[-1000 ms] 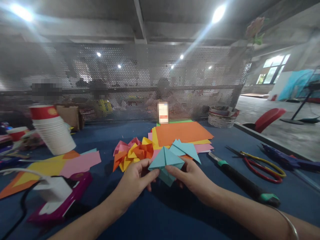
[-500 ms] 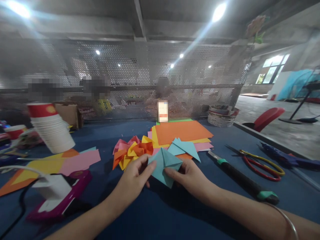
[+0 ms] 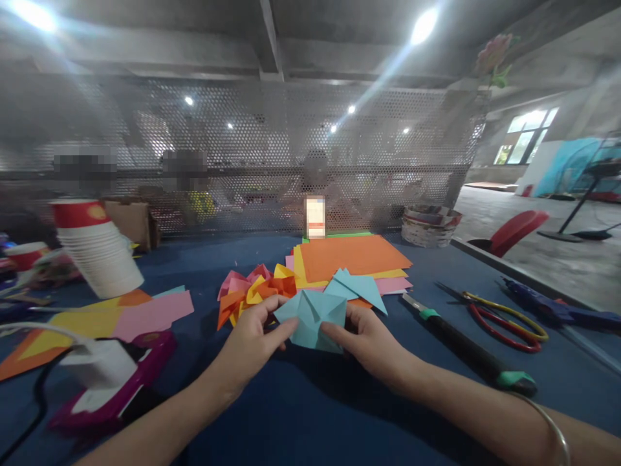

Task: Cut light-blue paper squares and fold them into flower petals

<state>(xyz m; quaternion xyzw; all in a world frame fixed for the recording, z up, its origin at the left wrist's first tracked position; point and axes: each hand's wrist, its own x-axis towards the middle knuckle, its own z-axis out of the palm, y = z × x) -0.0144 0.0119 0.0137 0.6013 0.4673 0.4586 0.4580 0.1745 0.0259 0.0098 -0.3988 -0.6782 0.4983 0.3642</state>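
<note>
A light-blue piece of folded paper (image 3: 313, 317), with creases meeting near its upper middle, is held above the dark blue table. My left hand (image 3: 257, 333) pinches its left side, thumb on the near face and fingers behind. On the right side, my right hand (image 3: 361, 333) grips it the same way, with fingertips hidden behind the sheet. Just beyond my left hand lie folded orange, yellow and pink paper pieces (image 3: 257, 288). More light-blue folded pieces (image 3: 361, 291) rest behind my right hand, against a stack of coloured sheets (image 3: 354, 255).
Right of my hands lie a black-and-green utility knife (image 3: 466, 343), scissors (image 3: 504, 323) and a dark blue tool (image 3: 557, 310). Stacked paper cups (image 3: 99, 252), loose coloured paper (image 3: 145, 315) and a purple power strip (image 3: 145, 369) are left. A woven basket (image 3: 431, 226) stands before the mesh partition (image 3: 252, 142).
The blue paper has opened out wider between my hands and turned, its top edge now flatter. My left hand has shifted slightly left.
</note>
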